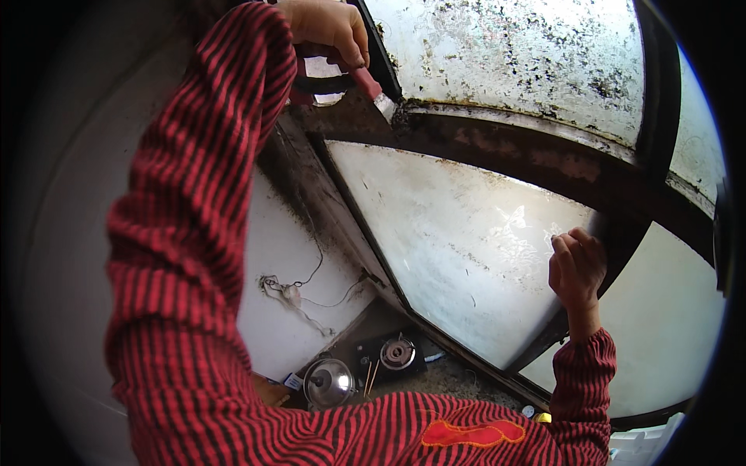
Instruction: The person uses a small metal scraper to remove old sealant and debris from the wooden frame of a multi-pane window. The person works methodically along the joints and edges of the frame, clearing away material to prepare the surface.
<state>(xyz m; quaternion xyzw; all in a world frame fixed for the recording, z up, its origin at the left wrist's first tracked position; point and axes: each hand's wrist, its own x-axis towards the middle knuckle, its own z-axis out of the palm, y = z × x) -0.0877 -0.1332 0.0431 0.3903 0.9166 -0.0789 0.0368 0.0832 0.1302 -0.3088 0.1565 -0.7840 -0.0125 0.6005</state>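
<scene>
At the top, my left hand grips the pink-red handle of a scraper. Its metal blade touches the dirty lower corner of the upper window pane, where dark flakes and grime line the window frame. My right hand is at the right, its fingers curled against the dark upright of the frame, beside the lower frosted pane with its butterfly pattern. Whether the right fingers hold anything cannot be seen.
Below is a counter with a gas burner, a pan with a glass lid and a pair of chopsticks. A wire hangs along the white wall at the left. A white plastic item stands at the lower right.
</scene>
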